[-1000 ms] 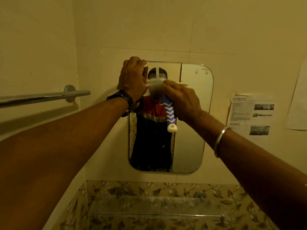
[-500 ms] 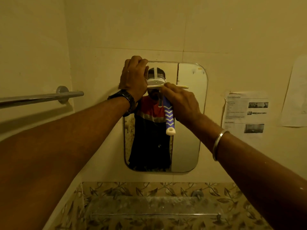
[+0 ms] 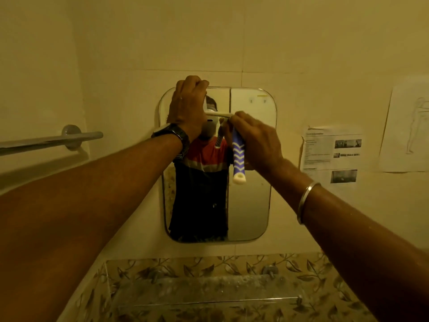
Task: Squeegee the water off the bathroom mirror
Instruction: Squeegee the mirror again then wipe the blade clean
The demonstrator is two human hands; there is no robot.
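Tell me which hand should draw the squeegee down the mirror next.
Right. The right hand grips the squeegee by its handle, with the blade across the upper mirror. The left hand is curled by the mirror's top edge; whether it holds anything is hidden.

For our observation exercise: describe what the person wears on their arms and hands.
No sleeves show. The left hand has a dark watch with a dark strap at its wrist; the right hand has a plain silvery bangle above its wrist.

mirror [image 3: 250, 205] on the wall, towel bar [image 3: 51, 141] left, papers [image 3: 332, 154] right, shelf [image 3: 204, 291] below.
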